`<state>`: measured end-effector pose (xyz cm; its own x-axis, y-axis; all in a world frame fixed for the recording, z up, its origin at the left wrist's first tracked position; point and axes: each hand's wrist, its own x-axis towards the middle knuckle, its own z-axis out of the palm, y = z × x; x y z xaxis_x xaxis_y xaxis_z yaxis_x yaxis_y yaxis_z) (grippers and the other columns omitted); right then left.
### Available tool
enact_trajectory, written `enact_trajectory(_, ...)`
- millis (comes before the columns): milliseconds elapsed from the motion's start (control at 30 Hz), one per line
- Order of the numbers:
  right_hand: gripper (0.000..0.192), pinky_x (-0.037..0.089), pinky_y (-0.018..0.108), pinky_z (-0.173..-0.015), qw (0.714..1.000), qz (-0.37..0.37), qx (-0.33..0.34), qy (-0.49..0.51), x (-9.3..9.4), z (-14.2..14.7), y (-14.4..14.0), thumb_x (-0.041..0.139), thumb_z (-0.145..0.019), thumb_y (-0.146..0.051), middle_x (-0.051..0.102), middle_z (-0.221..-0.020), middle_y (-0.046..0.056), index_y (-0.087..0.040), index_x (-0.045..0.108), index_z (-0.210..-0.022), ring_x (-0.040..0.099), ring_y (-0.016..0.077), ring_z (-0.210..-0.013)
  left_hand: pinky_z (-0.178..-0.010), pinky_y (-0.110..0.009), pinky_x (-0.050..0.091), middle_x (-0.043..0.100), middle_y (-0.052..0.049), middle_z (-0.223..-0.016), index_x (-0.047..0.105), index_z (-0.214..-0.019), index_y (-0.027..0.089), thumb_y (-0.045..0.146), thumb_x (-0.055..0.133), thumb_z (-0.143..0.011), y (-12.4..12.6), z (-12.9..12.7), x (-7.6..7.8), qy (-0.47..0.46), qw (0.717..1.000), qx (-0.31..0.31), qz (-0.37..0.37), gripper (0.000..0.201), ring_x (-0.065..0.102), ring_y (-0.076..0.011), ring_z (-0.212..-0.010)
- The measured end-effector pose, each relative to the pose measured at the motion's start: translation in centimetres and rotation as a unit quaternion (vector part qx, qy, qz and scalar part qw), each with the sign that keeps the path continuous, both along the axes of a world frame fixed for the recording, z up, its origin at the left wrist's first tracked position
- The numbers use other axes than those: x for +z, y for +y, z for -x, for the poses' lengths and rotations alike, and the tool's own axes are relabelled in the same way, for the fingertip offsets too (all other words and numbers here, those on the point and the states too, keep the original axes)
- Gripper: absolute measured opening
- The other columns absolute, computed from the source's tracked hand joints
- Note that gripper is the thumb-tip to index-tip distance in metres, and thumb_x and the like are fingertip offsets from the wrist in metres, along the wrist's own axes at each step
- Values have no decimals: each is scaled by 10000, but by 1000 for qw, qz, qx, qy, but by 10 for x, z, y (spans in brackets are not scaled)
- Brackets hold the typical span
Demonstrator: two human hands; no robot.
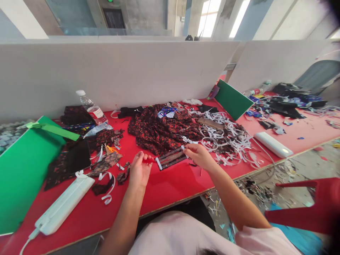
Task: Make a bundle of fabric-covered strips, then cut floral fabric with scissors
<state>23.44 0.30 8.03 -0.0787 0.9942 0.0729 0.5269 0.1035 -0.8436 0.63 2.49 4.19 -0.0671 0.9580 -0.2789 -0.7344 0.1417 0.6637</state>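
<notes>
Far out to the left of your hands, a green board [23,170] stands tilted at the table's edge like a divider, and a white device [63,203] with a cord lies flat just inside it, within reach but clear of your working spot. Behind it a plastic bottle [91,109] leans against the pile of dark cloth; its red label carries writing too small to read. Scraps of patterned cloth [106,161] and curls of white tape lie scattered between that device and your left hand [140,170].

Your left hand rests on the red table [170,187], palm up and fingers curled narrowly; whether the fingertips pinch something small and red, I cannot tell. Just right of it lies the strip [171,158], a dark, glossy patterned piece with white ends, slanting up toward your right hand [198,156]. Your right hand pinches the strip's far white end between thumb and fingers, likely to keep it taut and flat on the table while the near end lies free close to your left fingertips.

Beyond the grip, a heap of red-and-black floral cloth [164,129] sits within easy reach. Right of your right hand, a tangle of white tape offcuts [231,141] piles up, with another white device [273,144] near the edge. No brand shows anywhere.
</notes>
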Motion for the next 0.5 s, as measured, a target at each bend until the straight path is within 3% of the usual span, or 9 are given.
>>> enact_trajectory(100, 318, 186, 211, -451, 1000, -7, 8, -7, 3, -1, -1, 434, -803, -313, 229, -499, -66, -190, 289, -548, 259, 63, -454, -712, -240, 415, 530, 36, -664, 622, -850, 205, 272, 623, -735, -4, 10, 2, 210, 974, 14, -77, 133, 534, -105, -680)
enact_trajectory(200, 313, 195, 209, -453, 1000, -15, 17, -16, 7, -1, -2, 437, -798, -299, 241, -505, -64, -187, 294, -543, 265, 60, -459, -832, -270, 382, 602, -29, -912, 672, -894, 209, 335, 595, -757, -9, 18, 7, 446, 874, -104, -162, 201, 539, -164, -904)
enact_trajectory(233, 306, 197, 209, -451, 1000, -13, 21, -18, 8, -1, -2, 437, -796, -295, 245, -507, -64, -186, 301, -544, 267, 60, -458, -846, -277, 377, 603, -38, -949, 677, -883, 206, 348, 578, -769, -10, 20, 9, 477, 847, -152, -181, 207, 535, -178, -937)
enact_trajectory(300, 290, 197, 208, -449, 999, -5, 25, -19, 11, 0, -3, 432, -794, -289, 247, -503, -65, -186, 312, -550, 270, 60, -450, -821, -282, 387, 608, -33, -896, 669, -833, 196, 369, 539, -793, -11, 23, 11, 497, 819, -209, -196, 219, 546, -182, -896)
enact_trajectory(433, 274, 190, 213, -456, 999, 4, 28, -20, 13, -1, -4, 425, -791, -291, 249, -507, -65, -187, 325, -558, 274, 62, -448, -735, -264, 390, 616, 1, -763, 632, -759, 200, 393, 553, -781, -10, 28, 14, 541, 796, -206, -178, 210, 540, -172, -774)
enact_trajectory(500, 282, 183, 218, -457, 999, 6, 29, -12, 12, -2, -3, 427, -790, -305, 245, -515, -63, -189, 321, -556, 267, 64, -454, -708, -242, 380, 625, 3, -746, 641, -733, 205, 377, 594, -758, -10, 30, 15, 539, 800, -195, -178, 180, 532, -166, -753)
